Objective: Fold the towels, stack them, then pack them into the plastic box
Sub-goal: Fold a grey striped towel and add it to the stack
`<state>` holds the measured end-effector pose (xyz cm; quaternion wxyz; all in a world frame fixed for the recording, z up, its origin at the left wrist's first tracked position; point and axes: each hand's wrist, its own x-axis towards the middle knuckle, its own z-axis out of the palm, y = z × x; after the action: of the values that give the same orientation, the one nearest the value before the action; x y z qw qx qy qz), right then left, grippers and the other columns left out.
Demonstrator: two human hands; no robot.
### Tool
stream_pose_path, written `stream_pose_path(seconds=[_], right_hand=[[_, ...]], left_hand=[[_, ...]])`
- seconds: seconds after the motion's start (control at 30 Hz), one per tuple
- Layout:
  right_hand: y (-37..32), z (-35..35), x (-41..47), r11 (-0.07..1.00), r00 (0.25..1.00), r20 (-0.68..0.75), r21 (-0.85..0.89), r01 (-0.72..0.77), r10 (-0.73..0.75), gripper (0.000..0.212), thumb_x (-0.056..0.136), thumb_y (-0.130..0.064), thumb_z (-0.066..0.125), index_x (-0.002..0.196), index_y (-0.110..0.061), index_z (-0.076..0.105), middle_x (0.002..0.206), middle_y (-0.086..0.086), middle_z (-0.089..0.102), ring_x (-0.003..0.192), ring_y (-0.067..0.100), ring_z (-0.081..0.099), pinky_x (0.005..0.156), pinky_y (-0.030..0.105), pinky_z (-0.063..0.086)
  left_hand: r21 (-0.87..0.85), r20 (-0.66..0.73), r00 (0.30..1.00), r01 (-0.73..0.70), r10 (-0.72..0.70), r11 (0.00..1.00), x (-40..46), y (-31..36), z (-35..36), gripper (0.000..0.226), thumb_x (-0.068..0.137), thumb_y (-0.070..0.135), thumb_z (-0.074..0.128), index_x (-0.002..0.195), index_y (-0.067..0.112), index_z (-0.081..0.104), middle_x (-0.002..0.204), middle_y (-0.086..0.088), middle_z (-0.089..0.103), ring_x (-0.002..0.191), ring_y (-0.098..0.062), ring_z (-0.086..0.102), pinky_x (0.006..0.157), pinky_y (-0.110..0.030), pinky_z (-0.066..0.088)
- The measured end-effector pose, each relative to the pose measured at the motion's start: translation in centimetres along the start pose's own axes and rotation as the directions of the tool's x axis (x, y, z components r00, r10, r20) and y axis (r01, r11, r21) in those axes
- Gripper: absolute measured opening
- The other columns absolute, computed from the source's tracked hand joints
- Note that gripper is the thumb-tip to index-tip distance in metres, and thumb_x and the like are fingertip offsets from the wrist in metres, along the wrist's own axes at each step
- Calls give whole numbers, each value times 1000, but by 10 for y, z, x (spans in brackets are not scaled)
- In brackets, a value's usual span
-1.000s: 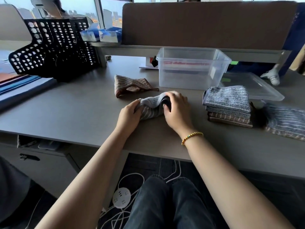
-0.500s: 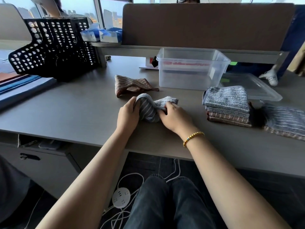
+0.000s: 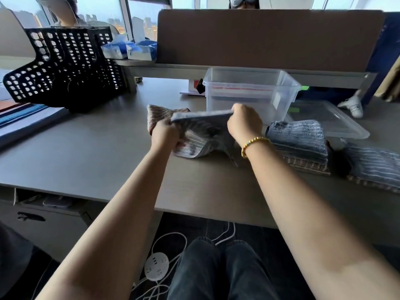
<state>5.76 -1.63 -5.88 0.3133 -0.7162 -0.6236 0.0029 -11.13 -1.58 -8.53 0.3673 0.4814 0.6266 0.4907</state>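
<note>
- Gripping the top edge of a grey striped towel (image 3: 201,135), the left hand (image 3: 165,135) and right hand (image 3: 244,124) stretch it above the middle of the desk (image 3: 86,152); both fists are curled tight on the cloth, whose lower end sags to the surface.
- A brown towel (image 3: 159,113) lies behind, mostly hidden by the lifted one.
- The plastic box (image 3: 251,92) stands toward the desk's far edge, lid (image 3: 333,122) just right of it.
- A folded stack (image 3: 300,144) sits right of the hands; another towel (image 3: 374,165) is cut off at the frame's right side.
</note>
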Motion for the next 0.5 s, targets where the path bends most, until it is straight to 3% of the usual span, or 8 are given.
stream_pose_path(seconds=[0.07, 0.1, 0.17, 0.23, 0.33, 0.4, 0.47, 0.5], right_hand=[[-6, -5, 29, 982, 990, -104, 172, -73, 92, 38, 91, -1, 36, 120, -7, 60, 126, 16, 57, 114, 34, 56, 90, 34, 46], [-9, -8, 42, 955, 977, -154, 280, -98, 145, 41, 90, 0, 35, 121, -9, 61, 126, 15, 57, 114, 32, 57, 89, 32, 46], [-13, -14, 54, 891, 945, -256, 449, -71, 205, 45, 89, 2, 33, 122, -10, 61, 125, 12, 58, 114, 27, 57, 87, 29, 44], [-11, -14, 48, 828, 911, -366, 558, 54, 187, 45, 90, 4, 32, 126, -7, 58, 126, 13, 57, 118, 24, 55, 98, 25, 43], [7, 5, 15, 797, 865, -488, 565, 214, 114, 43, 88, 5, 33, 122, 2, 59, 126, 18, 59, 122, 29, 53, 106, 34, 41], [25, 25, -15, 848, 861, -505, 477, 231, 50, 40, 87, 1, 33, 115, 4, 62, 127, 19, 58, 124, 31, 51, 108, 33, 37], [36, 37, -40, 901, 869, -495, 372, 222, -10, 38, 81, -4, 34, 99, 4, 67, 119, 19, 62, 120, 33, 53, 106, 31, 36], [37, 39, -48, 917, 895, -444, 343, 205, -34, 37, 77, -4, 35, 91, 3, 68, 114, 18, 65, 117, 34, 55, 102, 31, 36]], left_hand=[[-496, 61, 993, 115, -97, 861, 15, 27, 4, 23, 102, 18, 33, 106, 12, 54, 69, -3, 65, 37, -12, 62, 35, -25, 50], [-635, 97, 992, 124, -80, 763, 20, 38, 6, 27, 103, 17, 31, 121, 11, 49, 76, -5, 66, 42, -11, 64, 40, -28, 54], [-772, 114, 993, 81, 13, 631, 24, 51, 10, 40, 102, 10, 30, 141, 17, 35, 96, -8, 64, 51, -11, 68, 57, -31, 60], [-780, 65, 994, -7, 92, 626, 19, 53, 14, 47, 101, 4, 29, 144, 22, 32, 116, -7, 57, 66, -10, 68, 65, -24, 57], [-616, -46, 981, -177, 189, 768, 5, 30, 14, 46, 96, -3, 33, 138, 13, 44, 125, -1, 56, 89, -8, 60, 78, -21, 54], [-266, -156, 939, -340, 308, 902, -4, 0, 11, 37, 91, -3, 41, 123, 1, 58, 116, -2, 57, 105, -9, 53, 98, -21, 46], [192, -121, 902, -388, 414, 902, -7, -37, 6, 31, 81, 8, 46, 101, -2, 68, 126, -24, 52, 123, -25, 45, 101, -21, 37], [362, -79, 922, -328, 379, 873, -8, -50, 3, 32, 77, 12, 47, 98, 3, 70, 136, -28, 44, 129, -35, 39, 104, -26, 35]])
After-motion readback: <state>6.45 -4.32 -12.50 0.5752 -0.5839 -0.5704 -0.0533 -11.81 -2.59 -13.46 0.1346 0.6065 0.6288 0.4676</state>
